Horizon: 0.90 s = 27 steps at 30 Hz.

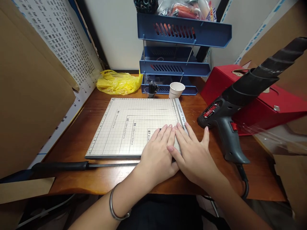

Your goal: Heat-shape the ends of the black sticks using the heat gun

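Your left hand (158, 150) and right hand (195, 155) lay palm down at the center of the frame, fingers stretched out and curled around nothing, your right thumb crossing the back of your left hand. Both covered the lower right corner of a gridded paper cutter (117, 134), which sat left of center; what was beneath your palms could not be told. Around your left wrist was a metal bangle (111, 204), at the lower middle of the frame. Along the board's near edge, the cutter's black handle (64, 165) pointed to the left of the frame. Just beyond the board, toward the upper middle, stood a white paper cup (177, 91) and a clear cup of thin black sticks (153, 88), with a crumpled yellow plastic bag (120, 83) to their left. Behind them rose a tiered blue letter tray (203, 33), topped by a clear bag of orange-red items (184, 11). To your right, a dark heat gun (227, 131) leaned against a red box (285, 107). Cardboard (28, 95) and a printed sheet (64, 41) flanked the wooden desk (81, 182) at left.
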### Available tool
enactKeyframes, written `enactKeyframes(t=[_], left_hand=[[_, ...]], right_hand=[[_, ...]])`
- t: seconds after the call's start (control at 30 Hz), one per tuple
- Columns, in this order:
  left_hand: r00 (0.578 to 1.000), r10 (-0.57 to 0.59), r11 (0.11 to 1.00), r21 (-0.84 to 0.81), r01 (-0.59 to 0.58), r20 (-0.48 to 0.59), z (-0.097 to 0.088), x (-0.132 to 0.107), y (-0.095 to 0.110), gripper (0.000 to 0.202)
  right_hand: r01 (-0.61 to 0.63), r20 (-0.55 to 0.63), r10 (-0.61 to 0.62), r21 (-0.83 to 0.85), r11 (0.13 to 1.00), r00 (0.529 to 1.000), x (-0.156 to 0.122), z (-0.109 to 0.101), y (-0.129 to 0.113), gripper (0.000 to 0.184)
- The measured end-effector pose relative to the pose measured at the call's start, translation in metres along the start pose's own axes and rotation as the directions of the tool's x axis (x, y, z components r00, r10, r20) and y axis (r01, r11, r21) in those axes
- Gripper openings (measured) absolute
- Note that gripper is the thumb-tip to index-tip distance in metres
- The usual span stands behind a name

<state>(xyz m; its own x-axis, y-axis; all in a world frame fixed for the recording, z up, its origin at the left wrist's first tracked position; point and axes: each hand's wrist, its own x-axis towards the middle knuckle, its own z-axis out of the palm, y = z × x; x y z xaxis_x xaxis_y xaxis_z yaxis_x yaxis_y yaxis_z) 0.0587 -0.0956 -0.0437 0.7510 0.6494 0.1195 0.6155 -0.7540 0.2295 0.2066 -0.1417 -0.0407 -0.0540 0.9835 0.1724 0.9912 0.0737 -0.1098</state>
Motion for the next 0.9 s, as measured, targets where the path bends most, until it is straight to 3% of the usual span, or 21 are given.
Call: enactKeyframes(t=[0.5, 0.9], left_hand=[[0.998, 0.054, 0.999, 0.006, -0.054, 0.039, -0.0099, 0.0012, -0.0054, 0.081], [0.999, 0.03, 1.0, 0.003, -0.03, 0.019, -0.0083, -0.0014, -0.0052, 0.078]], right_hand=[[-0.001, 0.014, 0.001, -0.009, 1.0, 1.0, -0.0008, 0.0007, 0.0012, 0.08], [-0.005, 0.033, 0.005, -0.004, 1.0, 0.999, 0.0005, -0.0018, 0.0005, 0.082]])
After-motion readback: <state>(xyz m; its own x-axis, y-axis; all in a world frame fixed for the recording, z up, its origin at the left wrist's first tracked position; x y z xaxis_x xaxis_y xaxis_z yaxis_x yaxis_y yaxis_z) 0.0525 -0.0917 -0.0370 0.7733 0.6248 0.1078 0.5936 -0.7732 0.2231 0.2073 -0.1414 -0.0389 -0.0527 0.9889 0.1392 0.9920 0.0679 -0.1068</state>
